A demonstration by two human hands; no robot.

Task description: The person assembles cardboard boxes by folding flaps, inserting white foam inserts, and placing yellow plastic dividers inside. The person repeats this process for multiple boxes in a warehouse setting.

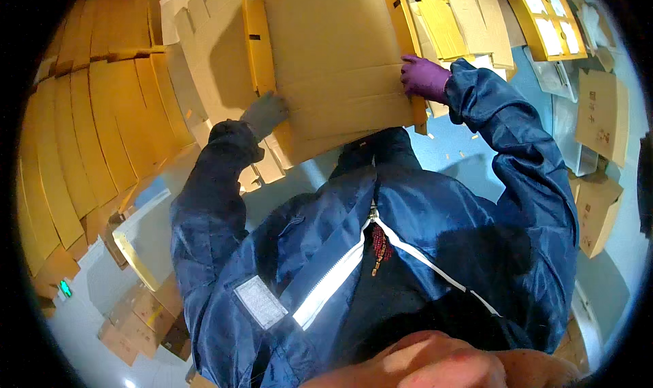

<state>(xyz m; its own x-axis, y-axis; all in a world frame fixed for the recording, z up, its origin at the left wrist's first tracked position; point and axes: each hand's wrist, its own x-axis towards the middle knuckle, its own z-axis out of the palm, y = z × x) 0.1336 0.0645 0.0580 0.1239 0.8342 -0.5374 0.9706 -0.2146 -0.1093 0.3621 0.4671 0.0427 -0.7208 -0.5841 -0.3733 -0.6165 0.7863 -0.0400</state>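
Observation:
In front of me is a large brown cardboard box [337, 54], opened out, with a broad bare panel and long folded strips along both sides. Dark slots show in the left strip [257, 41]. My left hand [265, 114], in a grey glove, grips the near left edge, its fingertips over the cardboard. My right hand [425, 79], in a purple glove, holds the near right edge with bent fingers. Part of each hand's grip is hidden by the cardboard edges and gloves. The near edge of the panel lies just beyond my legs.
Tall stacks of flat cardboard [81, 129] stand on the left. More flattened cardboard [469, 13] lies at the far right, near a yellow box with white panels [544, 17]. Brown cartons [602, 116] stand at right. A white board [146, 238] leans at lower left. Small scraps dot the blue floor [456, 143].

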